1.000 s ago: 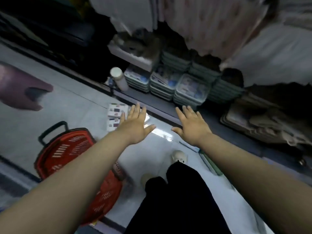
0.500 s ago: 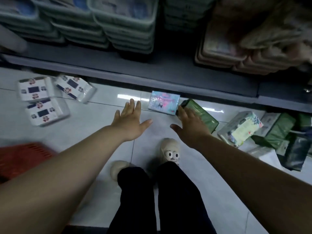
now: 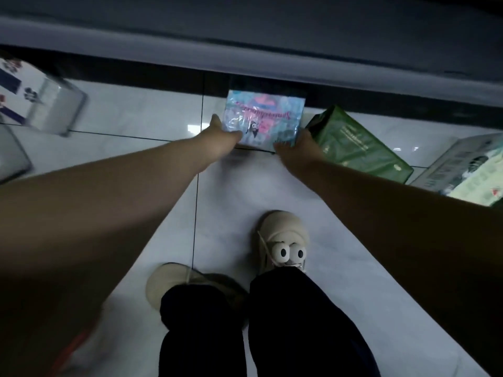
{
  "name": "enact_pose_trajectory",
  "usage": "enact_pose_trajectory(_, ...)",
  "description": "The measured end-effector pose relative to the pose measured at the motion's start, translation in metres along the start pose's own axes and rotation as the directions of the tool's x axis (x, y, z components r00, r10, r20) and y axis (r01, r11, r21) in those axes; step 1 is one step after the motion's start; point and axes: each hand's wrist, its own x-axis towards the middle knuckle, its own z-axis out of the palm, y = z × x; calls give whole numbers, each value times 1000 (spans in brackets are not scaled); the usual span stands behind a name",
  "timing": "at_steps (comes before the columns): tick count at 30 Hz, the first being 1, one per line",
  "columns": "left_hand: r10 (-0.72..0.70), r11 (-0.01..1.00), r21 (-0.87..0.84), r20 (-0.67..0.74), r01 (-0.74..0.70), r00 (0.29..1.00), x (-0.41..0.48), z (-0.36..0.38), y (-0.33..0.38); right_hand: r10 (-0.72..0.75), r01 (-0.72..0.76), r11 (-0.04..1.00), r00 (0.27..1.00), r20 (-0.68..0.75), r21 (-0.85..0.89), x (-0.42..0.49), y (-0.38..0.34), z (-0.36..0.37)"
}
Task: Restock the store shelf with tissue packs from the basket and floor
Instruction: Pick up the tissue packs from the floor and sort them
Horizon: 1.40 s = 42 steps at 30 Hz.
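Note:
A light blue and pink tissue pack point(image 3: 262, 117) lies on the white tiled floor just in front of the grey bottom shelf point(image 3: 245, 31). My left hand point(image 3: 221, 140) grips its near left corner and my right hand point(image 3: 295, 151) grips its near right corner; most of my fingers are hidden under the pack. A green tissue pack point(image 3: 356, 144) lies right beside my right hand. A pale green and white pack point(image 3: 468, 170) sits at the right edge. White packs with navy labels point(image 3: 35, 102) lie at the far left.
My two beige shoes point(image 3: 281, 240) and dark trouser legs point(image 3: 269, 327) stand on the tiles below the hands. A sliver of red basket point(image 3: 72, 346) shows at the bottom left under my left arm. The shelf's dark base strip runs across behind the packs.
The view dipped down from the shelves to the floor. Both hands went from open and spread in the air to reaching forward and closing on the blue and pink pack.

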Motion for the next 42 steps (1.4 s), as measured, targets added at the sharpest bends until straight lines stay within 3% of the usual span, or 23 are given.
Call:
enact_pose_trajectory(3,-79,959,-271,21,82,997,17,5,-8,156,-163,954,987,46,252,19,-4,17)
enact_pose_trajectory(9,-167,806,-569,50,165,985,-20,-8,-36,343,-392,879,915,211,273,-14,2,16)
enact_pose_trajectory(13,-201,646,-729,125,227,972,-76,-20,-46,349,-411,858,907,237,310,-79,-10,23)
enact_pose_trajectory(16,-279,566,-809,-10,156,960,-114,-34,-47,313,-388,886,904,290,254,-124,-33,19)
enact_pose_trajectory(19,-289,500,-864,-113,50,951,-149,-64,-48,137,-127,990,974,178,-66,-141,-68,1)
enact_pose_trajectory(21,-222,579,-815,-190,-28,956,-172,-92,-50,-99,115,966,992,83,-233,-148,-110,-17)
enact_pose_trajectory(24,-25,728,-671,-233,-142,972,-211,-140,-49,-441,489,769,872,212,-411,-167,-191,-36)
enact_pose_trajectory(26,87,797,-576,-191,-183,978,-241,-171,-46,-472,638,562,770,429,-526,-188,-240,-38)
enact_pose_trajectory(28,168,820,-527,-151,-223,974,-275,-201,-43,-381,695,430,718,582,-576,-219,-281,-34)
enact_pose_trajectory(30,192,820,-518,-154,-245,969,-311,-228,-47,-326,682,474,724,608,-558,-253,-310,-29)
enact_pose_trajectory(33,134,795,-532,-318,-293,939,-370,-263,-70,-336,580,726,768,545,-370,-307,-334,-21)
enact_pose_trajectory(35,35,846,-426,-557,-321,830,-413,-283,-92,-338,466,864,819,464,-192,-346,-346,-13)
enact_pose_trajectory(37,-115,857,-444,-658,-261,744,-455,-299,-115,-296,328,945,862,411,-8,-386,-362,-5)
enact_pose_trajectory(38,-220,797,-563,-609,-220,762,-478,-305,-122,-266,263,962,863,430,68,-406,-372,-1)
enact_pose_trajectory(39,-295,675,-708,-519,-210,802,-500,-312,-129,-241,213,971,848,473,113,-425,-383,3)
enact_pose_trajectory(41,-319,384,-881,-407,-276,856,-538,-325,-140,-214,168,977,802,558,133,-463,-408,14)
enact_pose_trajectory(42,-306,320,-889,-425,-328,852,-559,-333,-145,-218,172,976,781,585,134,-482,-421,21)
